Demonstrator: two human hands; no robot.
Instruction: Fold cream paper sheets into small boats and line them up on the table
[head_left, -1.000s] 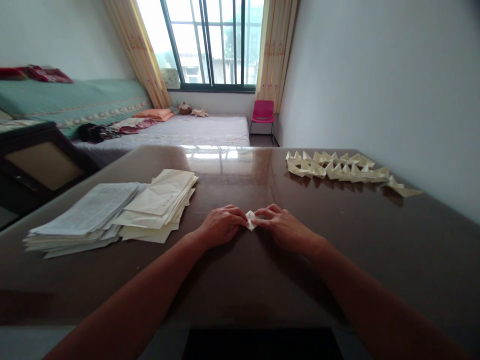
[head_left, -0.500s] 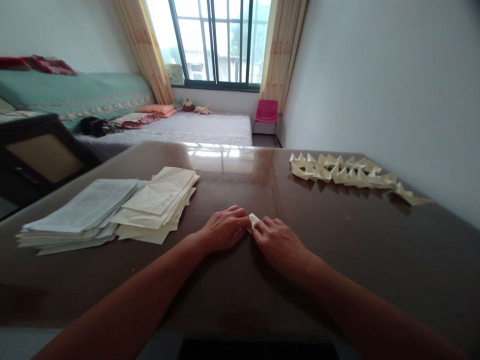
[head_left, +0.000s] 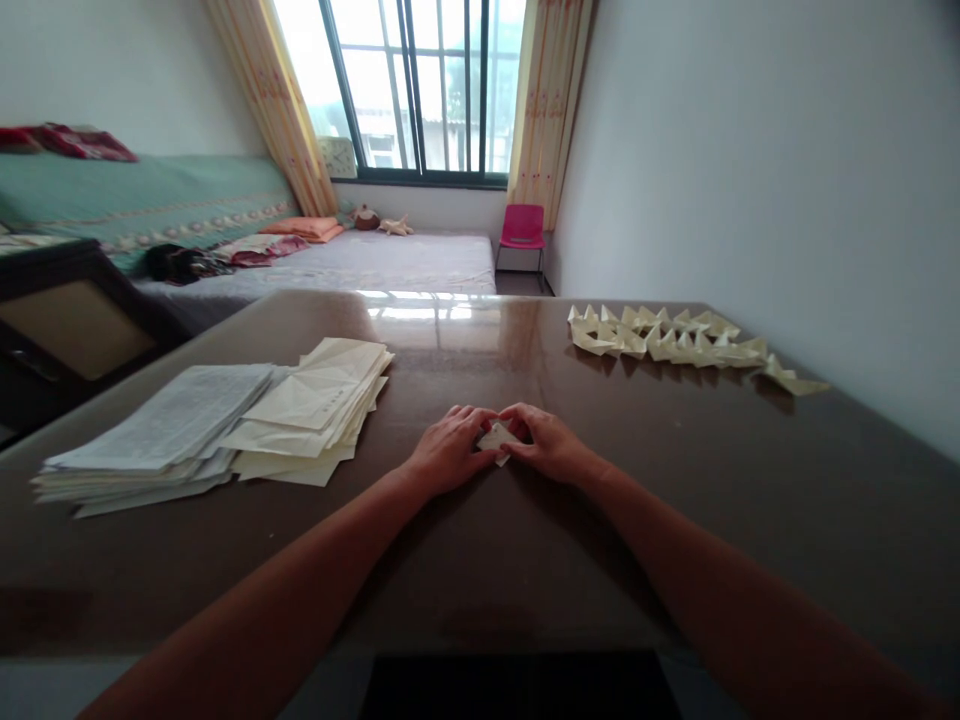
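Observation:
A small folded piece of cream paper [head_left: 496,438] lies between my two hands over the middle of the table. My left hand [head_left: 454,448] grips its left side, thumb at the near edge and fingers curled over the far edge. From the other side, my right hand [head_left: 547,443] pinches the paper with thumb and forefinger. The fingertips of both hands nearly meet above it. Part of the folded paper is hidden under the fingers.
Cream paper sheets [head_left: 311,410] lie left of my hands, beside a stack of printed sheets [head_left: 165,415]. Folded paper boats [head_left: 667,338] stand in rows at the back right of the brown table [head_left: 480,570]. Beyond are a bed [head_left: 420,262] and a pink chair [head_left: 523,228].
The paper now shows a flat, diamond-like face where only a small tip showed before. My fingers have shifted round its edges. The whole view has turned slightly.

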